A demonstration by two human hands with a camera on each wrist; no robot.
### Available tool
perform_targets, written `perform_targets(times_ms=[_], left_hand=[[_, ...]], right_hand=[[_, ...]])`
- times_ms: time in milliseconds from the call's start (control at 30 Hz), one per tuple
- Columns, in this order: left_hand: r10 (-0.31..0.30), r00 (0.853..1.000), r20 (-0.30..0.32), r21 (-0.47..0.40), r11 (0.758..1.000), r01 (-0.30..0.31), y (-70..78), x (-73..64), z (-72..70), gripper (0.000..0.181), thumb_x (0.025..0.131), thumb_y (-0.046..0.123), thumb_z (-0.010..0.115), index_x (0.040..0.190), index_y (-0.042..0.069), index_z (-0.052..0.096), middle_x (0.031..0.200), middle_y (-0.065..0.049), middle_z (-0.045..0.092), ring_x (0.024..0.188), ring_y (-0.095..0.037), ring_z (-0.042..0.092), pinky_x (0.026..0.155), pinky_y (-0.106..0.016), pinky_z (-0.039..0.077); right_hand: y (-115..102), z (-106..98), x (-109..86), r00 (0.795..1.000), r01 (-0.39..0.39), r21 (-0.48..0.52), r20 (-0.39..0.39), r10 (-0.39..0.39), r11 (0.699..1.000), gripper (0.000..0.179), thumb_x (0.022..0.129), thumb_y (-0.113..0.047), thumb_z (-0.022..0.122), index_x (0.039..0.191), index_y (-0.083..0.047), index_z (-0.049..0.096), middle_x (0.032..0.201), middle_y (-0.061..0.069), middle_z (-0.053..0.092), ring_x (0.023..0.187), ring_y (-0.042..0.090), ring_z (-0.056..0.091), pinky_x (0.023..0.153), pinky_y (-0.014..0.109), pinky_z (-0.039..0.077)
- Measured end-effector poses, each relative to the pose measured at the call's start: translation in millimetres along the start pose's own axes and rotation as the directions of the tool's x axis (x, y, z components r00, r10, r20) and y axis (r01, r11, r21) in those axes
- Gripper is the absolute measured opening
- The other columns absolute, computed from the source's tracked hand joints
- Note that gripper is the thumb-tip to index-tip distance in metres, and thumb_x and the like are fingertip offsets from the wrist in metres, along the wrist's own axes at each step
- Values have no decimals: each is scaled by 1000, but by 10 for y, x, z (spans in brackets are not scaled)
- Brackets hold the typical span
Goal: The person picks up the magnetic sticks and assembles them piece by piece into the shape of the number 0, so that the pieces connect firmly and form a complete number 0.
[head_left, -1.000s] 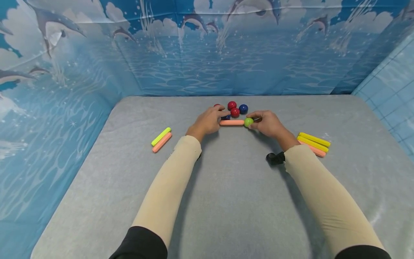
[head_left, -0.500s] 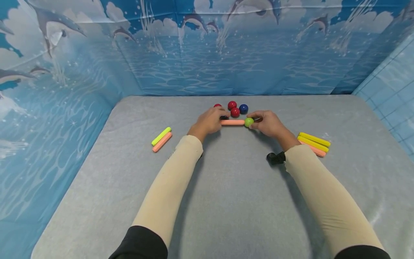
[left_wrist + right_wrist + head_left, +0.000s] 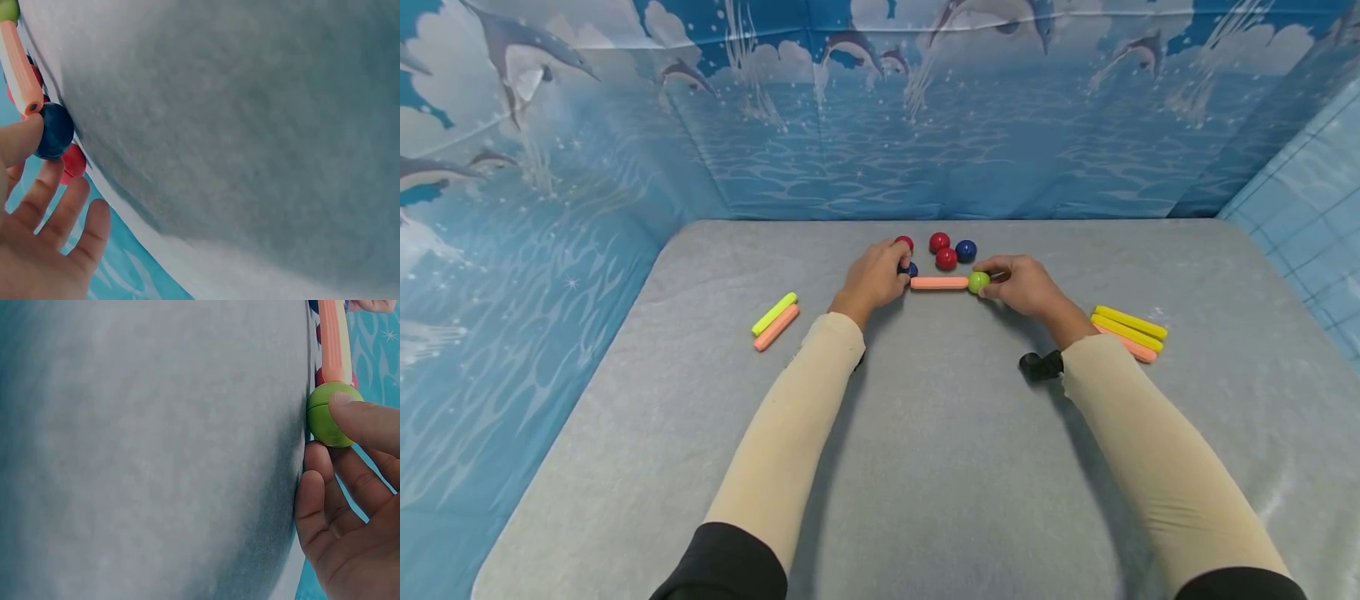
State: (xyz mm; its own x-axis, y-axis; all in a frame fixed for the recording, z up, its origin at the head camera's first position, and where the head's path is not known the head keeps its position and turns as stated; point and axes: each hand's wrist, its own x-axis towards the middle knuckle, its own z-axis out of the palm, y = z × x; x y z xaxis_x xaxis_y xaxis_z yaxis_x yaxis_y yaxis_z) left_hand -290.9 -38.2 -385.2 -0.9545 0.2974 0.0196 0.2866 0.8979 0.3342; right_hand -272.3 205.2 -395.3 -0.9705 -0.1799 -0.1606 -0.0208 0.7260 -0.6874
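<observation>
My left hand pinches a dark blue ball between thumb and fingers, at the left end of an orange rod. In the left wrist view the thumb lies right where the ball meets the rod's hollow end, and the other fingers spread loosely. At the rod's right end, my right hand pinches a green ball; its thumb presses the ball's face, with fingers bent behind and below. Ball and rod meet end to end there. The rod lies crosswise near the table's back.
Behind the rod sit red balls and another blue ball. A lime rod and an orange rod lie at left on the grey table. Yellow rods and an orange one lie by the right forearm.
My left hand has shifted slightly left, bringing the blue ball from behind the rod to its left end. The right hand stays on the green ball, almost still.
</observation>
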Motion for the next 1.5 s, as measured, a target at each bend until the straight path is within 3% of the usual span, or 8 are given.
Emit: perform_targets(times_ms=[100,233,467,633,800,1033,1300,1500], left_hand=[[-22,1000,22,11,1000,22,11,1,-5,22,96,20,64,118,20,59,122,-3,57,112,-19,53,97,-36,49],[-31,997,74,29,999,28,13,-19,-12,43,97,17,62,139,27,56,142,-5,50,130,-21,49,111,-41,45],[-16,995,101,-42,999,20,-46,-58,-59,47,93,4,59,137,22,59,144,-7,50,138,-24,46,116,-42,39],[-27,994,110,-125,991,40,-111,-61,-65,48,94,7,60,140,18,57,151,-10,47,146,-28,36,118,-44,35],[-32,996,78,-161,986,45,-181,-82,-66,47,94,7,60,140,17,57,149,-10,49,143,-27,41,118,-43,36],[-82,995,61,-257,962,95,-263,-143,-71,45,96,7,60,140,17,56,150,-8,50,141,-26,44,117,-44,38],[-91,992,91,-292,949,114,-265,-171,-48,46,95,4,59,139,17,57,148,-9,52,140,-26,45,116,-44,39],[-93,994,64,-291,951,108,-225,-166,-45,45,95,3,59,137,18,59,146,-10,54,138,-26,47,115,-43,40]], right_hand=[[-6,-8,-8,1000,2,8,1,-2,1000,42,95,-7,63,137,-8,58,143,19,54,127,37,53,104,52,47],[-3,-3,-8,1000,4,4,0,-4,1000,42,95,-7,63,137,-7,57,143,20,53,127,38,53,104,53,47],[11,-8,15,1000,4,14,-5,-4,1000,43,95,-7,63,138,-7,57,143,19,54,127,37,53,104,52,47],[-15,-17,25,1000,2,20,-12,-2,1000,43,95,-7,63,137,-8,58,143,19,54,126,36,54,103,52,47],[-30,-10,16,1000,11,19,-7,-11,1000,43,95,-7,63,138,-6,57,143,20,54,127,37,54,103,52,47],[-23,5,9,1000,1,9,-11,-1,1000,43,96,-7,62,138,-6,57,144,20,53,127,37,52,104,52,46],[-15,-8,3,1000,1,-1,-4,-1,1000,43,96,-8,63,138,-7,57,144,20,53,127,38,52,103,52,47],[-31,-16,20,1000,12,-7,-20,-12,1000,42,95,-7,63,136,-7,59,144,19,53,127,37,53,102,52,48]])
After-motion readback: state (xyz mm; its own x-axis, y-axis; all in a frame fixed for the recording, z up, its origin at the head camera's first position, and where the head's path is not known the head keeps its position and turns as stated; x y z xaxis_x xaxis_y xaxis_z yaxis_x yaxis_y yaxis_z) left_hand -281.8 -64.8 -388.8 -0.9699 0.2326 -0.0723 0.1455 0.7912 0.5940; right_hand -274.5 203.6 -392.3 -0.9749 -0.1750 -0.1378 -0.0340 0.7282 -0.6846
